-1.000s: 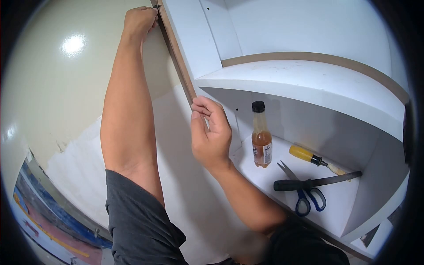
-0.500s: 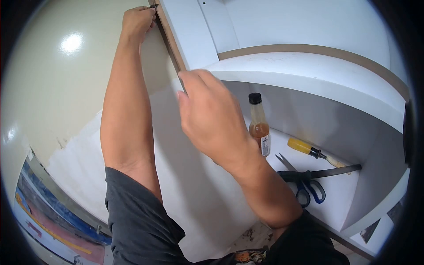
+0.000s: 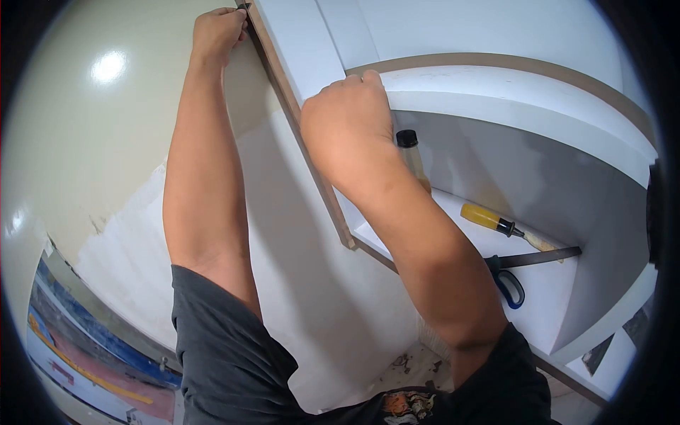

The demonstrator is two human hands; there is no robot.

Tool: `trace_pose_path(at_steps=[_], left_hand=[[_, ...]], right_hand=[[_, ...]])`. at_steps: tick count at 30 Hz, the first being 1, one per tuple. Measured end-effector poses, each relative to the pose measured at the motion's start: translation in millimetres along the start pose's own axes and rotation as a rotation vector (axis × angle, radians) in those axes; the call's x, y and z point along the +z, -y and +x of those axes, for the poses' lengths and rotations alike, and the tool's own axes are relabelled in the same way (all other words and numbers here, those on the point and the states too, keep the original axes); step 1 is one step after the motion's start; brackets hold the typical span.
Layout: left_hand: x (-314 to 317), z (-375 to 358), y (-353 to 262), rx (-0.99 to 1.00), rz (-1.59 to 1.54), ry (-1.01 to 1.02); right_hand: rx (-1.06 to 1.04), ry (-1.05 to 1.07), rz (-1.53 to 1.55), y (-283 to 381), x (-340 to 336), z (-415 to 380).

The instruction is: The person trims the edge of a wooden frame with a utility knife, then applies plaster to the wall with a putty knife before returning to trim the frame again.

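My left hand (image 3: pixel 218 34) is closed at the upper end of a brown wooden strip (image 3: pixel 301 138), which runs down the edge of a white cabinet (image 3: pixel 297 53). A small dark piece shows at its fingertips, too little of it to name. My right hand (image 3: pixel 347 117) is curled with its back to me, against the cabinet beside the left end of the curved white shelf (image 3: pixel 453 81). Its fingertips are hidden, so what they grip, if anything, does not show. Just right of the wrist stands a black-capped glass bottle (image 3: pixel 411 152), partly covered by my forearm.
In the lower compartment lie a yellow-handled tool (image 3: pixel 485 217), a long dark file-like bar (image 3: pixel 542 256) and blue-handled scissors (image 3: pixel 511 289), partly behind my forearm. A cream wall (image 3: pixel 127 127) with a white patch is on the left. Long panels (image 3: pixel 92 340) lie low left.
My right hand has moved up and right from the strip to the shelf's end, its fingers now curled. The forearm covers more of the bottle and scissors. My left hand has barely shifted.
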State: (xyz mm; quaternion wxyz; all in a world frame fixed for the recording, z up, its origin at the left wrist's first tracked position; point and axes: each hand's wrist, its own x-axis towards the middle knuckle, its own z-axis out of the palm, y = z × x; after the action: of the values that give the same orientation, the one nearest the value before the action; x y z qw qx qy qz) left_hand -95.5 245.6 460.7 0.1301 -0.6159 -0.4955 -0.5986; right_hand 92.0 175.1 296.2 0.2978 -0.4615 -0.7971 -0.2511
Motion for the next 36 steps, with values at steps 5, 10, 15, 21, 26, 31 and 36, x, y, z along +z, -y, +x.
trace_pose_path(at_steps=[5, 10, 15, 21, 26, 31, 36], left_hand=[[0.9, -2.3, 2.3, -0.016, -0.01, -0.004], [3.4, -6.8, 3.0, -0.025, -0.022, -0.018], [4.7, -16.5, 5.3, -0.033, -0.054, -0.01], [8.9, -24.8, 10.4, -0.02, -0.034, -0.032], [12.1, -30.2, 17.8, 0.013, -0.01, -0.052], [15.3, -38.5, 21.2, 0.003, -0.031, -0.051], [15.2, -47.2, 22.7, 0.004, -0.008, -0.05]], right_hand=[[-0.014, -0.085, -0.049, -1.1, 11.9, -0.6], [-0.022, -0.102, -0.058, -1.5, 14.0, -0.6], [-0.009, -0.124, -0.07, -0.4, 13.6, -2.6], [-0.018, -0.122, -0.069, -1.1, 12.9, -3.2], [-0.022, -0.124, -0.072, -1.6, 14.2, -2.3], [-0.032, -0.137, -0.1, -3.0, 17.5, -1.0], [-0.047, -0.134, -0.101, -4.0, 17.9, 0.1]])
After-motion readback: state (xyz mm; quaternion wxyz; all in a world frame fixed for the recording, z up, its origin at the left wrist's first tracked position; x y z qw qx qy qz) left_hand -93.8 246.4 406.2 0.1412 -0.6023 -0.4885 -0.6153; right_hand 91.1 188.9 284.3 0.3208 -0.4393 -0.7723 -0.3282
